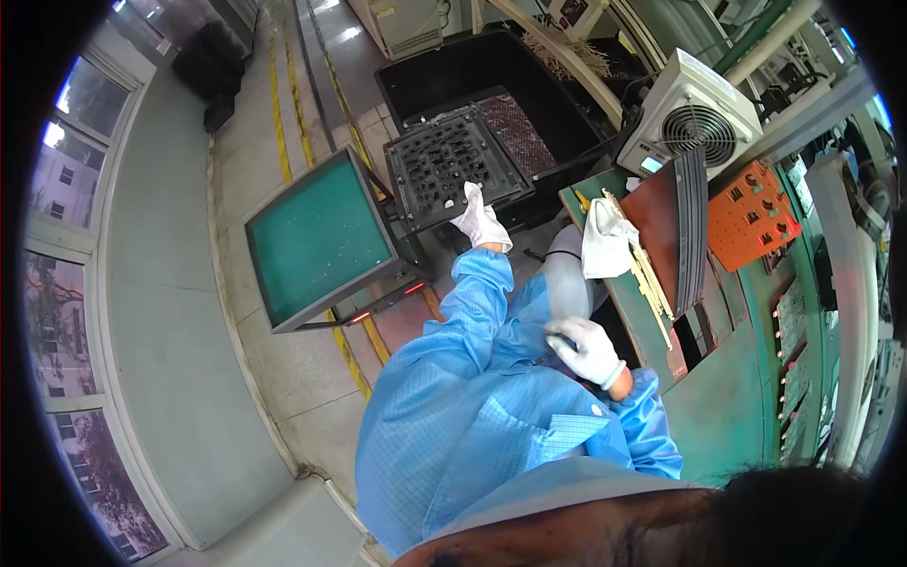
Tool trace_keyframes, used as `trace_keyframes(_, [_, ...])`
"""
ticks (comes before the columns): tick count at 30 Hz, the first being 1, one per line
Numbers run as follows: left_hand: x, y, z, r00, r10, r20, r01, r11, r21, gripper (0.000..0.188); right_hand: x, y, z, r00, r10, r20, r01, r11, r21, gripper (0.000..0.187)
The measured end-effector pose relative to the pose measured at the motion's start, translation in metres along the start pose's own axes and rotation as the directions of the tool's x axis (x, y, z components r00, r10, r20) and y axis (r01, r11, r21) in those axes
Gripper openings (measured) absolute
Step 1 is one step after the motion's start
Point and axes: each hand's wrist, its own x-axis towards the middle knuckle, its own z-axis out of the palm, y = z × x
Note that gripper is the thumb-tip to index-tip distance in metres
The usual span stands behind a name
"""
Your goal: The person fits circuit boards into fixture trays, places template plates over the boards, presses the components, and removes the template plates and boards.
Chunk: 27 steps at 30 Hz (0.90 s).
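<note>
The fingers (471,196) of the gloved left hand (484,225) are being held close together, pointed at the near edge of the perforated black plate (444,156); whether that edge is being gripped or only touched cannot be told, since the contact is being hidden by the glove. The plate is lying across the near left side of the large black bin (567,76), its left corner turned toward the green-topped stand (316,236). Over the lap, just off the left edge of the green desk (687,430), the fingers of the gloved right hand (588,352) are being kept loosely bent, with nothing seen between them. Near the desk's far left corner a white cloth (607,238) is lying, with thin yellow strips (650,283) beside it. As a judgement, the plate is being handled best when its near edge is being taken by the rim, clear of the openings, and when its opposite corner is being steadied by the right hand, so that tipping into the bin is being avoided and the small pieces in the openings are being left undisturbed.
</note>
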Motion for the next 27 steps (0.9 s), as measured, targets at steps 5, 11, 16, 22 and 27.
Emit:
trace_keyframes(5, [-0.016,0.002,0.006,0.937,-0.350,0.012,0.340,0.917,0.208,0.035,0.052,0.044,0.031,0.959,0.222,-0.176,-0.214,0.975,0.064,0.018])
trace_keyframes(11, [-0.009,0.079,-0.001,0.880,-0.476,0.007,0.125,0.246,0.961,0.038,0.143,0.133,0.078,0.703,0.549,-0.451,-0.359,0.822,0.442,0.047])
trace_keyframes(16, [0.095,0.072,-0.072,0.915,0.214,0.341,-0.341,-0.037,0.939,0.060,0.217,0.210,0.100,0.492,0.743,-0.454,-0.588,0.668,0.456,0.067])
trace_keyframes(22, [0.118,0.065,-0.070,0.857,-0.469,0.213,-0.152,0.164,0.975,0.063,0.232,0.268,0.114,0.645,0.744,-0.177,-0.155,0.353,0.923,0.049])
trace_keyframes(27, [0.109,0.104,-0.106,0.878,-0.419,0.231,-0.065,0.374,0.925,0.064,0.209,0.203,0.115,0.612,0.781,0.122,-0.279,0.070,0.958,0.030])
